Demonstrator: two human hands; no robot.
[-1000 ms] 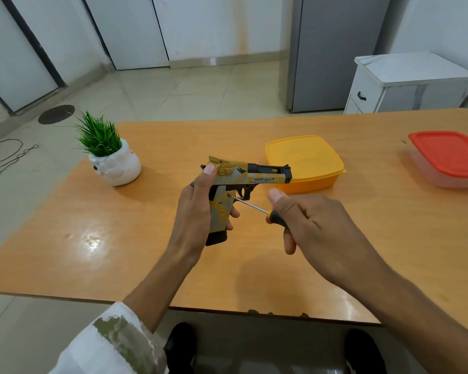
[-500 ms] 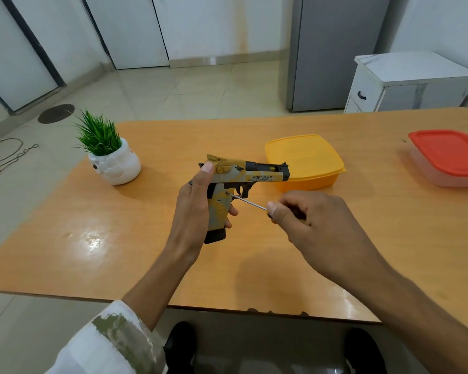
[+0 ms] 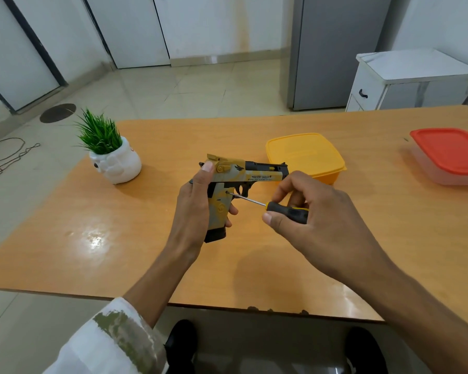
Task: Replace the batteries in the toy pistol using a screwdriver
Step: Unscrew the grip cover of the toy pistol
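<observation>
Near edge of the surface [image 3: 114, 255] runs under both forearms; left corner rounded, right side cut by the frame; open wood on the left between the near edge and the potted plant [image 3: 111, 157], and on the right between the hands and the red-lidded box [image 3: 447, 155]; yellow box [image 3: 305, 155] sits just behind the muzzle and right knuckles, contact can't be judged; plant well apart to the left; red-lidded box well apart at far right; white cabinet [image 3: 411, 79] on the floor beyond the far edge.

Toy pistol [image 3: 241, 174] is held above mid-surface, barrel roughly level and pointing right, handle down; left grip [image 3: 192, 211] wraps the handle from behind, thumb up on the rear of the slide, fingertips showing at the handle's front; right grip [image 3: 316, 225] is closed round the black-and-yellow handle of the screwdriver [image 3: 281, 209], thumb on the near side, fingers curled over the top; shaft angles up-left, tip at a small hole in the pistol's side just behind the trigger.
</observation>
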